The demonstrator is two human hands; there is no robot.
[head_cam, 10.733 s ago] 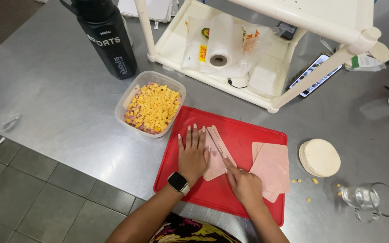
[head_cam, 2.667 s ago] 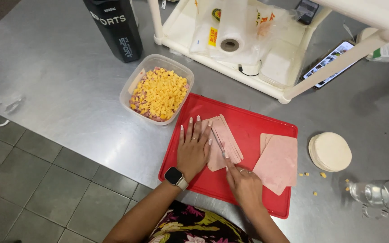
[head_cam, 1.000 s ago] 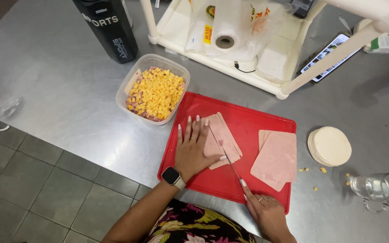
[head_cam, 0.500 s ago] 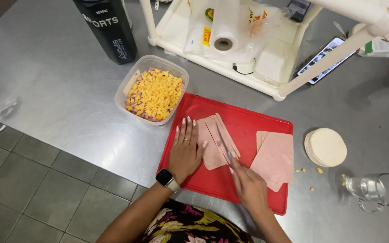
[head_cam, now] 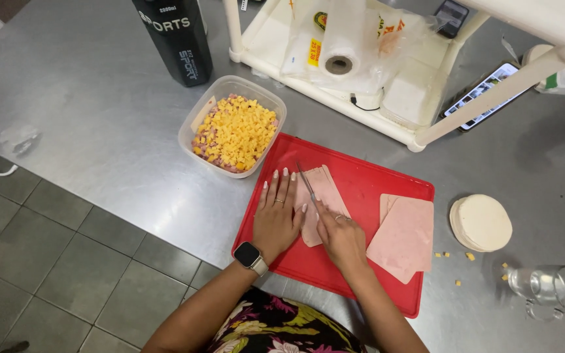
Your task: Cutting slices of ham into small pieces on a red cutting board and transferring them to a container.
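Steel table (head_cam: 99, 131) carries red cutting board (head_cam: 367, 183) above grey floor tiles (head_cam: 67, 274).

A working kitchen: a stainless-steel counter (head_cam: 86, 98) above grey floor tiles (head_cam: 67, 274) holds a red cutting board (head_cam: 361, 176), sliced ham (head_cam: 403, 235), a tub of diced cheese (head_cam: 233, 131) and dough discs (head_cam: 482, 222).

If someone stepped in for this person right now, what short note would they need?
Left hand: flat on the ham stack, holding it down on the red board.
Right hand: gripping a knife, blade lying along the stack.
Second ham stack: uncut, on the board's right side.
Tub: already holds diced cheese and ham.
Done: part diced. Left: both ham stacks.
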